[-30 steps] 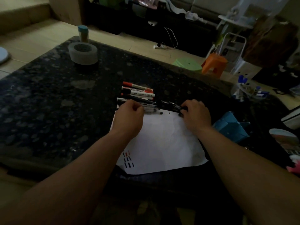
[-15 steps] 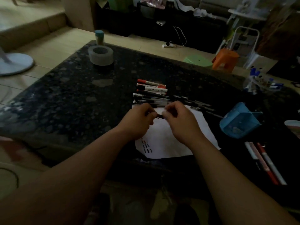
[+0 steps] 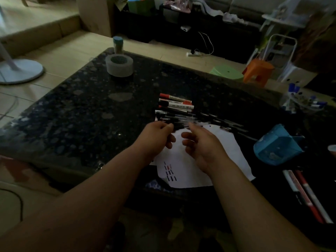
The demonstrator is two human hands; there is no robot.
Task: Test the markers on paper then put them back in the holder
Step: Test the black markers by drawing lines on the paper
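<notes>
Dim, underexposed overall; brightest on pale tiled floor [image 3: 60, 57], upper left. Motion blur mid-frame; wide-angle bending w/ soft edges.

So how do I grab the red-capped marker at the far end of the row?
Pinch the red-capped marker by its white middle, coming from above and the far side: it lies flat, and the next marker crowds its near side.

Single head-worn wide-angle view, set at the near edge of the dark table [image 3: 72, 115], facing forward and down. Forearms come in from the bottom edge. The left hand [image 3: 156, 137] and right hand [image 3: 203, 142] are close to the lens, mid-frame, over the paper [image 3: 234, 148]. Far floor and furniture fill the top.
</notes>
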